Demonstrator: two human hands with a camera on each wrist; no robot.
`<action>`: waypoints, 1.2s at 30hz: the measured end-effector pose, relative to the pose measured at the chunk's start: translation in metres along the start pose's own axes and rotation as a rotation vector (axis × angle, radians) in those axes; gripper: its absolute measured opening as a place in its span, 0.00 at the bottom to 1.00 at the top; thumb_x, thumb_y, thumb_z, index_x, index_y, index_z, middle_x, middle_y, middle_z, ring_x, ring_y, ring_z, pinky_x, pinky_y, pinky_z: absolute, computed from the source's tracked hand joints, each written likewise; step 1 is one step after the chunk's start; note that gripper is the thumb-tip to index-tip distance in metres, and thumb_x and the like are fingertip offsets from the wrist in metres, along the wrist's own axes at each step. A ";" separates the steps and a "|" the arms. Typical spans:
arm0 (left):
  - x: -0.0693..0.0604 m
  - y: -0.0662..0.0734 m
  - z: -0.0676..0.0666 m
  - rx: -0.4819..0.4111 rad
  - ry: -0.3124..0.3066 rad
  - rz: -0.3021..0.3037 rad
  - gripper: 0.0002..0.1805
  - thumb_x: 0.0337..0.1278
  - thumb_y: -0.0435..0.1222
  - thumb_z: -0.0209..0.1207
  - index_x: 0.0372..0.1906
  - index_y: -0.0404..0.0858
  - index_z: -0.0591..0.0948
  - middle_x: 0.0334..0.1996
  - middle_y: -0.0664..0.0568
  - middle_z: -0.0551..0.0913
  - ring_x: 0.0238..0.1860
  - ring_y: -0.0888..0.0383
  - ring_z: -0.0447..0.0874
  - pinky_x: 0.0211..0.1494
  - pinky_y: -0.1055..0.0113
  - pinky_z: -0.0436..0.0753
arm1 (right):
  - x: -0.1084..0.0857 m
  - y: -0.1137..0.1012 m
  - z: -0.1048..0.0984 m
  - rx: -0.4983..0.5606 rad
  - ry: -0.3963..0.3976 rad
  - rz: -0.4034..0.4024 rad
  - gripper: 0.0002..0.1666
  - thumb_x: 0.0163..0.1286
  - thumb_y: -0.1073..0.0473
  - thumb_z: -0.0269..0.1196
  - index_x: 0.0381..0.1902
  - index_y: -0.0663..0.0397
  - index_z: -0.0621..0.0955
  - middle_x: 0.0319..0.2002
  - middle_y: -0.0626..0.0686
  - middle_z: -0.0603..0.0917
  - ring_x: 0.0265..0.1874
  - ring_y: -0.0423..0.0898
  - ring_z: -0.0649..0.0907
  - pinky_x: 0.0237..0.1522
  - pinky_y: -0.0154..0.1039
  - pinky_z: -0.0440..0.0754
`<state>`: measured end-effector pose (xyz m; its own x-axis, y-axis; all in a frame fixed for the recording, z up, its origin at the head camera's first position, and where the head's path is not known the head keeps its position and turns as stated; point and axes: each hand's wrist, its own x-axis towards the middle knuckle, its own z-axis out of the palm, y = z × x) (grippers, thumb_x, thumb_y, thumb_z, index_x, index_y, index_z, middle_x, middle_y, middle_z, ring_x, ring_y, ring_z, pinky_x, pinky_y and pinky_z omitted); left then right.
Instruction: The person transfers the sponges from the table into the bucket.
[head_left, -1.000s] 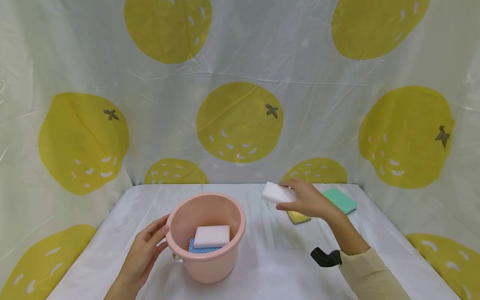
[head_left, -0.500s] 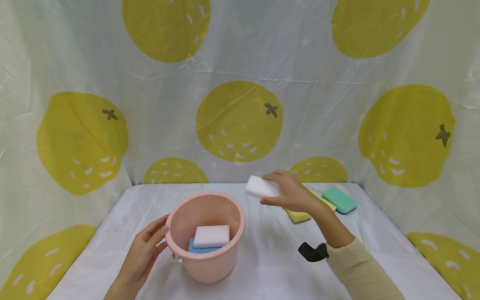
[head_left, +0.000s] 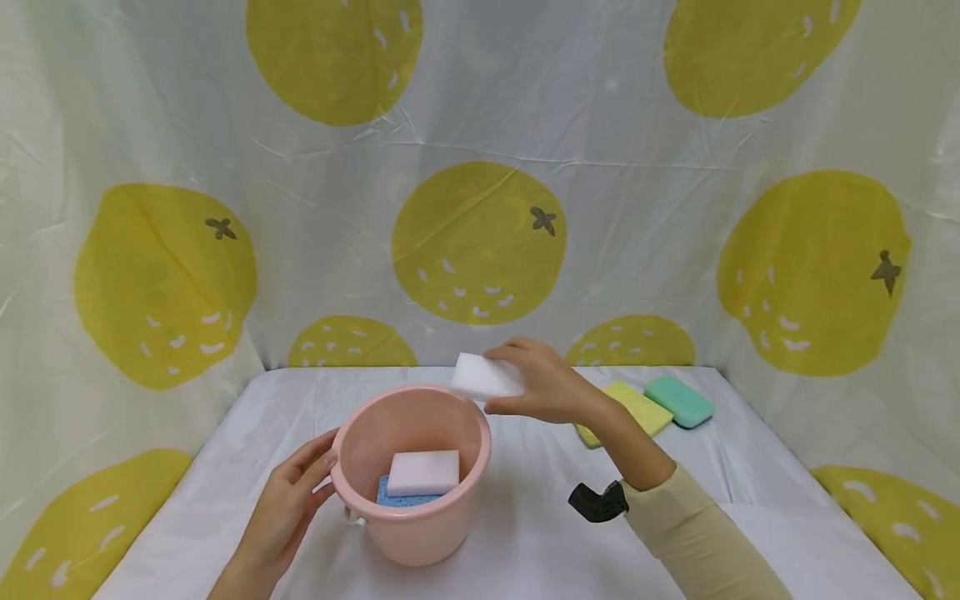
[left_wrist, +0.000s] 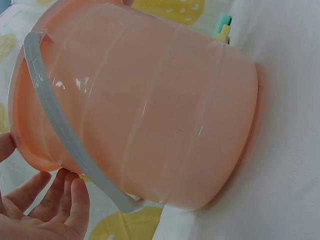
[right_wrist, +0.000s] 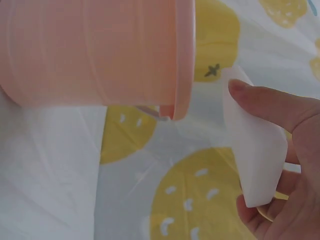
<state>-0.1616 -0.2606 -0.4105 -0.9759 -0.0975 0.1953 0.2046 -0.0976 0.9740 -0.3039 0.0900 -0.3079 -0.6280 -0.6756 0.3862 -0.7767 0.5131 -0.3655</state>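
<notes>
A pink bucket [head_left: 420, 533] stands upright on the white-covered table, its pale handle [left_wrist: 65, 132] hanging down the outer side. At its left, my left hand [head_left: 288, 504] holds the rim, thumb on the edge and fingers beneath it outside. Inside the bucket a white sponge [head_left: 423, 473] lies on a blue sponge [head_left: 405, 500]. My right hand [head_left: 543, 383] pinches another white sponge [head_left: 486, 377] between thumb and fingers, just above the bucket's far right rim. In the right wrist view this white sponge [right_wrist: 255, 150] is apart from the bucket.
To the right, at the back of the table, lie a yellow sponge [head_left: 630, 408], partly behind the right forearm, and a green sponge [head_left: 678, 402]. A lemon-print curtain [head_left: 480, 100] surrounds the table at the back and sides. A black strap piece [head_left: 596, 502] juts from the right wrist.
My right hand has moved left with the white sponge, from near the yellow sponge to the bucket's rim. My left hand and the bucket have stayed put.
</notes>
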 end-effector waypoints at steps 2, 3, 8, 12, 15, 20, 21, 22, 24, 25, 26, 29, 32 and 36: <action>0.000 0.000 0.000 0.002 0.003 -0.005 0.27 0.80 0.34 0.53 0.73 0.23 0.67 0.64 0.55 0.79 0.61 0.60 0.78 0.57 0.63 0.84 | 0.004 -0.003 0.004 0.012 -0.012 -0.021 0.39 0.60 0.44 0.78 0.65 0.53 0.81 0.56 0.51 0.81 0.52 0.49 0.78 0.47 0.44 0.81; 0.000 0.000 0.000 0.003 0.004 -0.006 0.27 0.80 0.34 0.53 0.73 0.24 0.67 0.64 0.55 0.79 0.62 0.60 0.78 0.57 0.63 0.84 | 0.006 -0.004 0.005 0.017 -0.019 -0.025 0.39 0.59 0.44 0.79 0.65 0.53 0.81 0.56 0.50 0.81 0.52 0.48 0.79 0.47 0.44 0.81; 0.000 0.001 0.000 0.006 0.006 -0.013 0.27 0.80 0.35 0.54 0.74 0.24 0.67 0.65 0.55 0.78 0.62 0.60 0.78 0.57 0.63 0.83 | 0.014 -0.011 0.015 0.023 -0.054 -0.039 0.39 0.60 0.44 0.79 0.65 0.53 0.81 0.56 0.51 0.80 0.52 0.48 0.79 0.47 0.42 0.82; 0.000 0.001 0.001 0.004 0.007 -0.016 0.27 0.80 0.35 0.54 0.74 0.25 0.67 0.65 0.55 0.78 0.62 0.60 0.78 0.57 0.63 0.83 | 0.019 -0.014 0.021 0.025 -0.071 -0.064 0.39 0.60 0.45 0.78 0.65 0.55 0.81 0.55 0.51 0.80 0.52 0.48 0.79 0.48 0.42 0.81; 0.000 0.001 0.001 0.005 0.013 -0.025 0.27 0.80 0.35 0.54 0.74 0.25 0.67 0.64 0.55 0.78 0.62 0.60 0.78 0.57 0.63 0.83 | 0.022 -0.018 0.024 0.032 -0.079 -0.087 0.39 0.60 0.45 0.78 0.65 0.56 0.81 0.54 0.51 0.80 0.52 0.48 0.79 0.49 0.42 0.81; 0.000 0.001 0.001 0.008 0.020 -0.039 0.28 0.79 0.36 0.54 0.74 0.26 0.67 0.64 0.55 0.78 0.62 0.60 0.78 0.57 0.63 0.83 | 0.027 -0.027 0.029 0.041 -0.092 -0.113 0.38 0.60 0.46 0.78 0.64 0.57 0.81 0.54 0.51 0.80 0.53 0.48 0.79 0.52 0.43 0.80; 0.000 0.001 0.001 0.008 0.018 -0.038 0.28 0.80 0.36 0.54 0.74 0.26 0.67 0.64 0.55 0.78 0.62 0.60 0.78 0.57 0.63 0.83 | 0.028 -0.029 0.030 0.044 -0.097 -0.118 0.38 0.60 0.46 0.78 0.64 0.57 0.81 0.54 0.51 0.80 0.53 0.48 0.79 0.52 0.43 0.80; 0.000 0.001 0.001 0.007 0.015 -0.037 0.28 0.80 0.36 0.54 0.74 0.25 0.67 0.65 0.55 0.78 0.62 0.60 0.78 0.58 0.63 0.83 | 0.030 -0.030 0.031 0.045 -0.102 -0.122 0.37 0.61 0.46 0.78 0.63 0.57 0.81 0.54 0.51 0.81 0.53 0.48 0.79 0.52 0.43 0.81; 0.000 0.001 0.001 0.006 0.014 -0.034 0.28 0.80 0.35 0.54 0.74 0.25 0.67 0.64 0.55 0.79 0.62 0.60 0.78 0.58 0.63 0.83 | 0.032 -0.034 0.033 0.047 -0.117 -0.129 0.37 0.61 0.46 0.78 0.64 0.57 0.81 0.54 0.51 0.81 0.53 0.47 0.78 0.53 0.42 0.80; 0.000 0.001 0.001 0.006 0.014 -0.033 0.28 0.80 0.35 0.54 0.74 0.25 0.66 0.64 0.55 0.79 0.62 0.60 0.78 0.58 0.63 0.83 | 0.034 -0.035 0.035 0.048 -0.125 -0.131 0.37 0.61 0.46 0.78 0.64 0.56 0.81 0.54 0.51 0.81 0.53 0.47 0.78 0.53 0.42 0.80; 0.000 0.001 0.001 0.006 0.013 -0.032 0.28 0.80 0.35 0.54 0.74 0.25 0.66 0.64 0.56 0.79 0.62 0.60 0.78 0.58 0.63 0.83 | 0.035 -0.037 0.036 0.048 -0.132 -0.132 0.37 0.61 0.46 0.78 0.64 0.56 0.81 0.54 0.51 0.81 0.53 0.47 0.78 0.52 0.41 0.80; 0.000 0.001 0.001 0.009 0.018 -0.033 0.28 0.80 0.35 0.54 0.74 0.25 0.67 0.64 0.56 0.79 0.62 0.60 0.78 0.57 0.63 0.83 | 0.038 -0.040 0.039 0.047 -0.156 -0.126 0.37 0.61 0.45 0.78 0.65 0.54 0.81 0.54 0.50 0.80 0.52 0.45 0.78 0.52 0.40 0.80; 0.000 0.001 0.001 0.012 0.022 -0.035 0.27 0.79 0.35 0.55 0.74 0.25 0.67 0.64 0.56 0.79 0.62 0.60 0.78 0.57 0.63 0.83 | 0.040 -0.043 0.042 0.051 -0.172 -0.121 0.38 0.61 0.45 0.78 0.65 0.53 0.81 0.54 0.49 0.79 0.51 0.44 0.77 0.50 0.38 0.80; 0.000 0.002 0.001 0.022 0.027 -0.040 0.27 0.79 0.36 0.55 0.73 0.25 0.68 0.64 0.56 0.79 0.62 0.60 0.78 0.57 0.63 0.83 | 0.043 -0.045 0.046 0.051 -0.176 -0.139 0.38 0.60 0.44 0.78 0.65 0.53 0.81 0.54 0.50 0.80 0.51 0.44 0.78 0.51 0.38 0.80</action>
<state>-0.1611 -0.2598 -0.4087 -0.9808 -0.1210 0.1533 0.1636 -0.0802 0.9833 -0.2941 0.0139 -0.3136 -0.4934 -0.8224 0.2834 -0.8489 0.3841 -0.3632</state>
